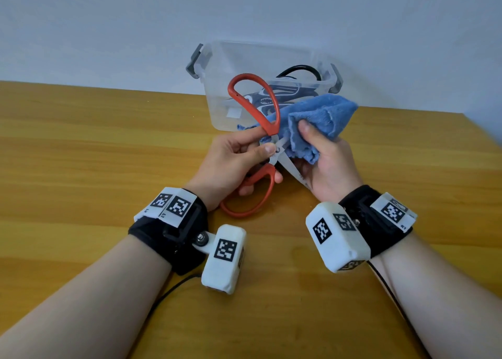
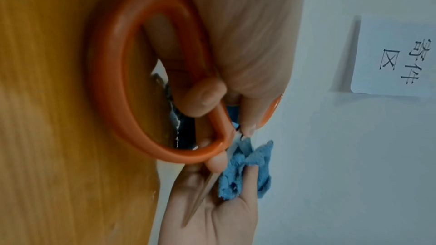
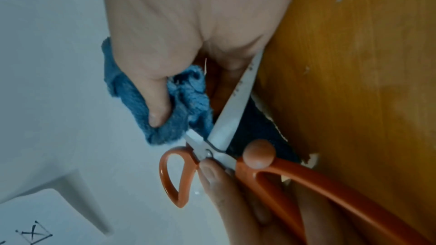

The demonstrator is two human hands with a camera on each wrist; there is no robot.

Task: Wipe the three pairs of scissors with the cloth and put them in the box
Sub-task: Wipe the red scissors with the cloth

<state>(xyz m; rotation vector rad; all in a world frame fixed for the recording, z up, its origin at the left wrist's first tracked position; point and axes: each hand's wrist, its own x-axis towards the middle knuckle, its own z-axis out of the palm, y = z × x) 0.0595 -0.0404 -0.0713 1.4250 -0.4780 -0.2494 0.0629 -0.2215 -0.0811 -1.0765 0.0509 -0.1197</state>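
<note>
At the left of the head view, the left hand [image 1: 231, 157] grips the orange scissors [image 1: 255, 105] above the wooden table [image 1: 81, 154], thumb and forefinger pinching near the pivot while the lower fingers curl round the near handle loop; the other loop stands up toward the middle of the frame. The scissors are spread open, and one bare blade [image 1: 292, 168] slants down and right across the palm of the right hand [image 1: 328, 165]. That hand, just right of centre, holds the blue cloth [image 1: 320, 116] bunched between thumb and fingers, wrapped over the second blade, so the cloth touches the metal close to the pivot. Behind both hands, at upper centre, the clear plastic box [image 1: 217, 108] with grey latches sits on the table against the wall; dark-handled scissors [image 1: 298, 69] lie inside it, though how many pairs I cannot tell. In the left wrist view a sheet of paper [image 2: 396, 55] with printed characters hangs on the wall at the right.
</note>
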